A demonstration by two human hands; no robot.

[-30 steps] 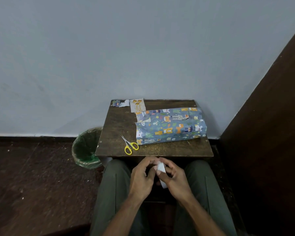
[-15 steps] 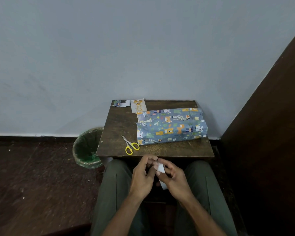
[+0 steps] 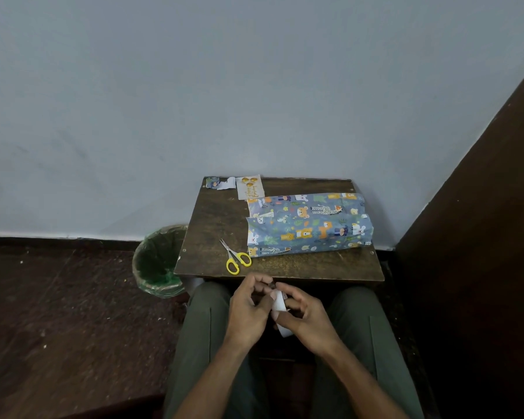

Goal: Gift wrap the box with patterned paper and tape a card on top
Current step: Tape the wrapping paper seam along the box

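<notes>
Little has shifted since 1 second back: both hands stay low over the lap, working the same white tape roll; the left thumb and forefinger have crept a touch further along its upper edge.

Right hand grips the roll, fingers curled round it. Left hand has its fingers bunched at the roll's top, apparently picking for the loose end; whether a strip is already lifted cannot be told, too small and shadowed.

Wrapped box lies on the bench, right of centre, long side across, paper closed along its length. Card sits at the far edge, just beside the box's far left corner. Paper scrap to its left. Yellow-handled scissors lie near the box's near left corner, blades pointing away. Green-lined bin on the floor, left of the bench.

Judgement: step in hand is freeing a length of tape.
- Keep the roll steady in the right hand and lift the end with a nail.
- Peel slowly so the strip does not split or fold back on itself.
- Take short pieces; the scissors are in reach for a clean cut.
- Touch only the strip's tips, so the glue stays clean for the card.
</notes>
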